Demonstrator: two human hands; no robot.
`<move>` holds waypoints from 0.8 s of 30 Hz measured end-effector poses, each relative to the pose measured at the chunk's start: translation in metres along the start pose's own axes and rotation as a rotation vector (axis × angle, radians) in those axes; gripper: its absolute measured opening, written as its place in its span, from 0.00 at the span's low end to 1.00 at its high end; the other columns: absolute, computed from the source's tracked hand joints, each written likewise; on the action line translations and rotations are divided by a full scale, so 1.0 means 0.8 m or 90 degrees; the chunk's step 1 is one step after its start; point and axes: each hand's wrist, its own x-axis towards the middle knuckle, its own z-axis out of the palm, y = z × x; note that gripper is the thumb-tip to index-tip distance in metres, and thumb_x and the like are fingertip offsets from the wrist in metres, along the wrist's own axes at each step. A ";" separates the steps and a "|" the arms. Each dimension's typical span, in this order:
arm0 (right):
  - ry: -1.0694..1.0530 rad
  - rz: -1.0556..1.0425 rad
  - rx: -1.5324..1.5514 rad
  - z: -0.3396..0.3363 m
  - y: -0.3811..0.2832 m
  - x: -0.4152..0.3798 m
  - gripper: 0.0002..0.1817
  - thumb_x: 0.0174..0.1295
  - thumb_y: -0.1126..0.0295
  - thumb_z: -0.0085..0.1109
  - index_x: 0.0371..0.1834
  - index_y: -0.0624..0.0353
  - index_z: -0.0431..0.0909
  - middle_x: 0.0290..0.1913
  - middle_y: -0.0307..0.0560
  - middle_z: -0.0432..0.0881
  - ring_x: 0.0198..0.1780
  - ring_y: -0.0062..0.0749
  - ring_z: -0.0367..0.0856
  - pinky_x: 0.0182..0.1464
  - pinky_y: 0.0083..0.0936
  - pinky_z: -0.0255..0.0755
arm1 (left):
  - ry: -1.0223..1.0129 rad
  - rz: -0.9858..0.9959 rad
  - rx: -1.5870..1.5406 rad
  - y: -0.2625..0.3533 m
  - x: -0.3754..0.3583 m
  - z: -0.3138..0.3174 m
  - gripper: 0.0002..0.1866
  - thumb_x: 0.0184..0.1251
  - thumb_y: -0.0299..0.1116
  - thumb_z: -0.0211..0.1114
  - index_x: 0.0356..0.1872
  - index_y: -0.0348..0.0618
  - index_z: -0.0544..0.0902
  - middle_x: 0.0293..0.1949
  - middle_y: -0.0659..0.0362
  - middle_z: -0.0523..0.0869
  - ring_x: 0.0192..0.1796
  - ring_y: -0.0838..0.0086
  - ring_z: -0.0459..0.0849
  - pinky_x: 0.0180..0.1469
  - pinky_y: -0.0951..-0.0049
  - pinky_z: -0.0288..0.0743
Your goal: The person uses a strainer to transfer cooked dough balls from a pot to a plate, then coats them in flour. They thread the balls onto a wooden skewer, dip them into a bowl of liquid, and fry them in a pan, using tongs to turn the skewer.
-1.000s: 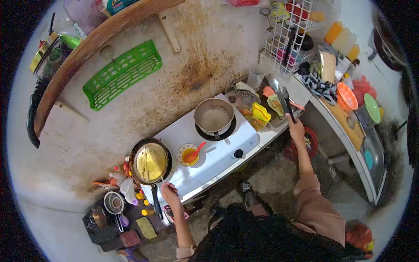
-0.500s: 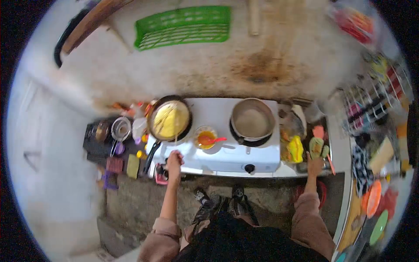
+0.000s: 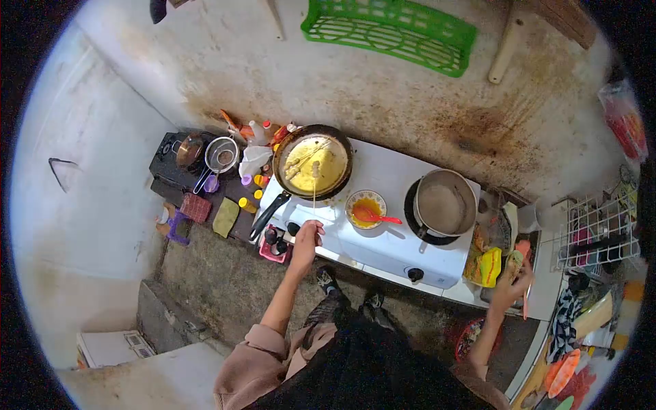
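My left hand [image 3: 307,238] is closed on a thin skewer [image 3: 314,193]. A pale lump is on the skewer's far end, over the yellow egg [image 3: 324,154] in the black frying pan [image 3: 348,160]. Other stick-like pieces lie on that egg. At the right end of the counter my right hand [image 3: 507,290] has its fingers curled at a pale green thing [image 3: 514,262]; what they grip is not clear. Beside it lies a yellow packet [image 3: 490,266]. Between the burners sits a patterned bowl [image 3: 350,202] of orange-yellow liquid, with a red spoon [image 3: 383,219] in it.
A deep grey pot [image 3: 447,201] stands on the right burner of the white stove [image 3: 389,253]. The pan's black handle [image 3: 270,215] juts toward the front left. Left of the stove are a strainer [image 3: 222,155], bottles and jars. A wire rack [image 3: 598,232] stands at right.
The view has turned and shifted, so the stove appears tilted. My left hand still holds the skewer over the pan; my right hand remains by the pale green thing, its fingers now more visible.
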 end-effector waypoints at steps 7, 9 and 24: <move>-0.680 -0.115 0.342 0.144 -0.270 -0.140 0.10 0.56 0.67 0.57 0.37 0.60 0.78 0.33 0.46 0.78 0.31 0.31 0.76 0.36 0.24 0.70 | -0.062 -0.018 0.013 0.014 -0.011 -0.026 0.19 0.72 0.44 0.41 0.37 0.39 0.74 0.26 0.64 0.74 0.21 0.83 0.67 0.25 0.83 0.62; -0.699 -0.174 0.317 0.171 -0.301 -0.157 0.10 0.55 0.66 0.58 0.37 0.58 0.79 0.31 0.47 0.78 0.28 0.33 0.75 0.34 0.26 0.70 | -0.096 -0.032 0.037 0.023 -0.013 -0.043 0.18 0.72 0.43 0.42 0.36 0.40 0.74 0.25 0.64 0.75 0.22 0.84 0.69 0.26 0.82 0.64; -0.525 0.081 0.171 0.189 -0.275 -0.158 0.11 0.55 0.64 0.60 0.37 0.59 0.79 0.26 0.43 0.79 0.22 0.20 0.70 0.28 0.20 0.67 | -0.078 -0.003 0.339 0.029 0.027 -0.159 0.16 0.69 0.37 0.44 0.30 0.35 0.74 0.20 0.51 0.77 0.26 0.61 0.78 0.31 0.66 0.69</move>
